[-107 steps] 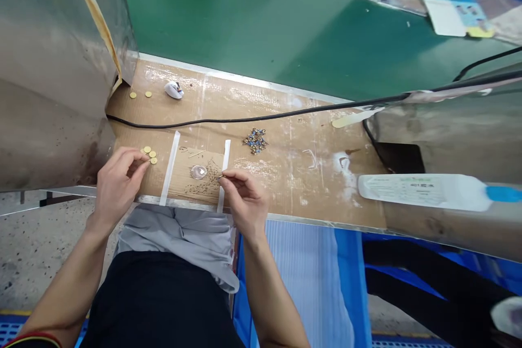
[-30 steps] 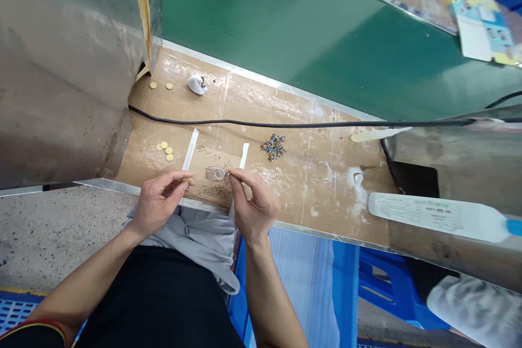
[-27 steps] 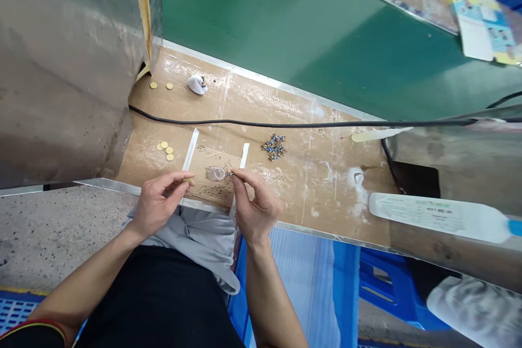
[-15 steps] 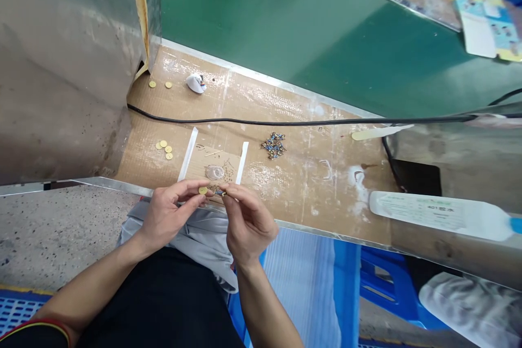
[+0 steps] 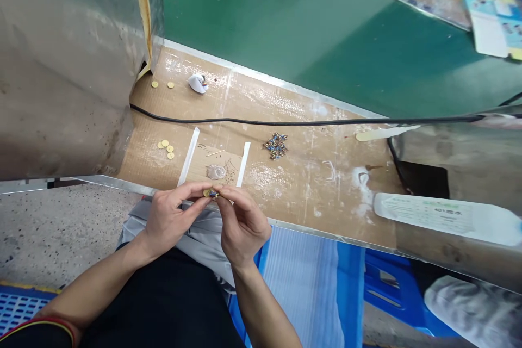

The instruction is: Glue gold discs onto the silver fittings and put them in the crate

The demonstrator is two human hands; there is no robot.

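Observation:
My left hand pinches a small round yellow disc at the bench's front edge. Against that disc, the fingertips of my right hand hold a tiny blue and brass-coloured part. The two pieces meet or overlap; whether they are joined I cannot tell. Just beyond my fingers lies a small clear dish on a cardboard piece between two white tape strips, with a thin stick and dark specks near it. A heap of similar blue and brass parts sits to the right, several yellow discs to the left.
A black cable crosses the cardboard-covered bench. A white bottle lies at the right, near a pale flat stick. A crumpled white piece and two discs are farther back. Metal walls stand left; a green panel is behind.
My right hand has moved left, bringing the blue and brass part from beside the yellow disc to against it. The view has shifted slightly.

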